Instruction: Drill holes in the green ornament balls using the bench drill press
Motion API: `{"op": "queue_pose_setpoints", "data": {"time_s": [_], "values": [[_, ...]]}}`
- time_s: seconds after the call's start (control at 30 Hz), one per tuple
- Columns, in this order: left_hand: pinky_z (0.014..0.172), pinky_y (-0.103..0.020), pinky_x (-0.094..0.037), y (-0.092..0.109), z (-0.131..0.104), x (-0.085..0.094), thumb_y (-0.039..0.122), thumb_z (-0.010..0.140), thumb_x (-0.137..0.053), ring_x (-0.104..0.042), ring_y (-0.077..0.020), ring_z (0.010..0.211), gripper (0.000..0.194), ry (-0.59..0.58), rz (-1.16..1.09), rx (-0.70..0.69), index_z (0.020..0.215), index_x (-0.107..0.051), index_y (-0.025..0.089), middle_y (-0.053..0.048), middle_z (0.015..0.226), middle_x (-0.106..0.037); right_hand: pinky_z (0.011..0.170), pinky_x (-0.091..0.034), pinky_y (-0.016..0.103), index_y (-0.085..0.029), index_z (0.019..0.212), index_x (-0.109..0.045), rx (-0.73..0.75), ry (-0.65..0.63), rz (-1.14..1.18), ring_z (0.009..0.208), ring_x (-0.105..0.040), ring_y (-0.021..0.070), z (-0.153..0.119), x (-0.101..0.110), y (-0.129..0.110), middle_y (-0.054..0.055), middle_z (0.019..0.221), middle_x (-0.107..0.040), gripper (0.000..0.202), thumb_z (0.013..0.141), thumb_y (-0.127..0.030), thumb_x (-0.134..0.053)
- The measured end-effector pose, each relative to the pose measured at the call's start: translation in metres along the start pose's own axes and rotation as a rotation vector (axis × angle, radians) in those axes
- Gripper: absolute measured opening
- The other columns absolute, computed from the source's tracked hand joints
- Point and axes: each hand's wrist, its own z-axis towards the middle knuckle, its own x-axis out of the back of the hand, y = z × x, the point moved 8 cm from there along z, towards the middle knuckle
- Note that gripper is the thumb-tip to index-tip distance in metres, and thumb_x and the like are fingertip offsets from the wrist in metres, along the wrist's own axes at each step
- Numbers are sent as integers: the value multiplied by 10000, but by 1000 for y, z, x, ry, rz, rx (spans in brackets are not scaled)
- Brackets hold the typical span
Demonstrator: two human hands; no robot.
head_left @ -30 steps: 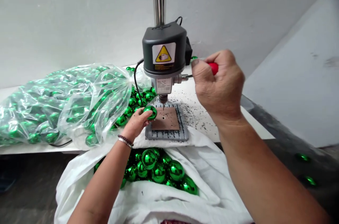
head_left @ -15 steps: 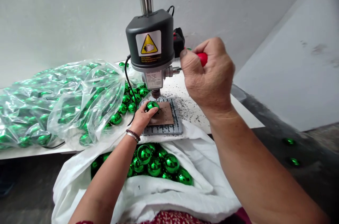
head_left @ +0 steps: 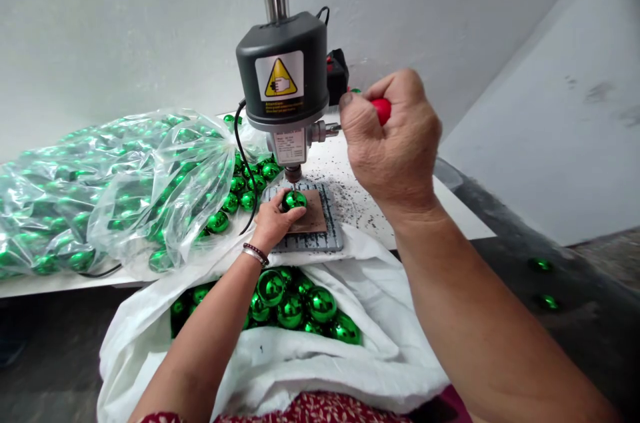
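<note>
1. Shiny green ball: positioned above the square brown board, directly beneath the drill chuck. Contact between ball and board cannot be determined; fingers obscure the underside.
2. Left hand: grasps the ball from its left side, thumb in front. A dark beaded bracelet and a light band circle the wrist.
3. Thin metal drill bit: points down at the top of the ball. Whether the tip has entered the surface cannot be read from this view.
4. Dark metal chuck: carries the bit, below the dark grey drill head, which bears a yellow triangular warning label.
5. Right hand: clenched around the red rounded knob at the right of the drill head.
6. Grey slotted metal base: lies under the board on the white table. Dark shavings are scattered over both base and table.
7. Left of base: loose green balls, a black cable, and a clear plastic bag filled with similar balls.
8. Nearest the wearer: white cloth with more green balls in its fold.
9. Floor, right: two green balls, apart from each other.
</note>
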Motion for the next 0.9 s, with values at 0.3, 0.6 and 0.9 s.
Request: {"op": "queue_pose_setpoints", "data": {"time_s": [0.3,0.6,0.9], "values": [[965,-424,-386,19,-10,0,396,717,-745,-555,-305,1119,610,-42,215,14,1298,-613,265,-61,1096,-703,626,-400,233,-196,794,-460,-60,-29,-32,640,-448,67,-7,3,-2,-19,690,-477,259,889,-432,-512],[948,-412,-379,12,-11,-2,407,708,-747,-570,-296,1061,580,-26,199,25,1264,-638,286,-41,959,-704,593,-378,235,-201,798,-457,-88,-30,-46,590,-420,66,-15,5,1,-29,655,-433,235,863,-413,-533],[906,-380,-374,11,-11,-2,432,722,-730,-585,-287,1061,559,-35,240,4,1258,-633,307,-26,1022,-719,556,-378,211,-206,776,-454,-35,80,-71,571,-448,63,-34,9,0,-27,668,-501,210,853,-390,-520]]}}
